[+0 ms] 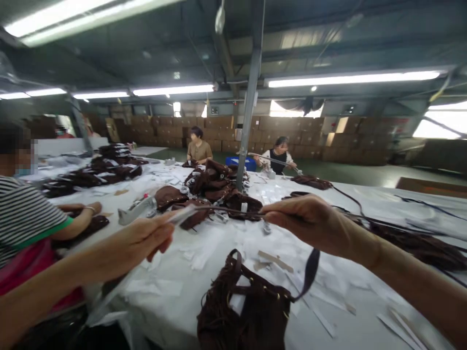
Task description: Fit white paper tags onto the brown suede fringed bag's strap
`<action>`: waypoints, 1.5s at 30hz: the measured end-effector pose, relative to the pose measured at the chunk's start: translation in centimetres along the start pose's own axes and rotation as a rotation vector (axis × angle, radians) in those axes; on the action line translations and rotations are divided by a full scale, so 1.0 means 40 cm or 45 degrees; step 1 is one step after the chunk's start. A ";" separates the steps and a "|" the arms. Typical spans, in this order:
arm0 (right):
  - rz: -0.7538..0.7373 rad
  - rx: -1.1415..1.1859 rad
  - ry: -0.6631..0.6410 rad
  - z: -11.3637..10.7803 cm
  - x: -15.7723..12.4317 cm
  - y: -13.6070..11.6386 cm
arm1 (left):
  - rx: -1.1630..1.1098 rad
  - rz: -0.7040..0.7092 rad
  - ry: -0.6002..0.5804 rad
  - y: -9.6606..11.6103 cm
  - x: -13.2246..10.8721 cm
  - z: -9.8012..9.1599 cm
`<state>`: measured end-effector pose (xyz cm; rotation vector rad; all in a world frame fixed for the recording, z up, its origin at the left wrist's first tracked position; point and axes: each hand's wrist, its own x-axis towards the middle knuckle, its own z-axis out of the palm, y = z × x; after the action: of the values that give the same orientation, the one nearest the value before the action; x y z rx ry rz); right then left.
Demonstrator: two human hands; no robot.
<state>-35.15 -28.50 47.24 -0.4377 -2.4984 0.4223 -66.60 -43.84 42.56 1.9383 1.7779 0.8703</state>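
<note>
A thin dark brown strap (pixel 229 211) is stretched between my two hands above the table. My left hand (pixel 146 236) is closed on its left end, where a strip of white wrapping (pixel 182 215) sticks out past the fingers. My right hand (pixel 310 221) pinches the strap between thumb and fingers; more of it seems to run on behind that hand to the right. Below lies a brown fringed bag (pixel 251 306) with gold-coloured eyelets, white paper tucked at its front and a short loop on top. A wider dark strap (pixel 310 274) rises from the bag's right side.
Brown bags (pixel 215 182) are heaped mid-table around a metal post (pixel 248 107). Paper scraps litter the white table (pixel 153 311). A co-worker in a striped top (pixel 29 214) works close on my left; two more people are across the table. Dark fringed material (pixel 419 245) lies at right.
</note>
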 end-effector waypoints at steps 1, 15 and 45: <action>-0.054 -0.030 -0.058 0.005 0.018 -0.004 | -0.034 -0.022 -0.112 0.018 0.016 0.003; 0.249 0.096 -0.119 0.166 -0.070 0.129 | 0.070 0.175 -0.440 0.003 0.154 0.126; 0.609 0.840 -0.326 0.323 -0.191 0.226 | -0.210 0.406 -0.475 -0.028 0.229 0.345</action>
<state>-34.63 -26.00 29.90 -0.7310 -2.2775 1.5099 -58.24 -32.83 33.38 2.1375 1.1719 0.6689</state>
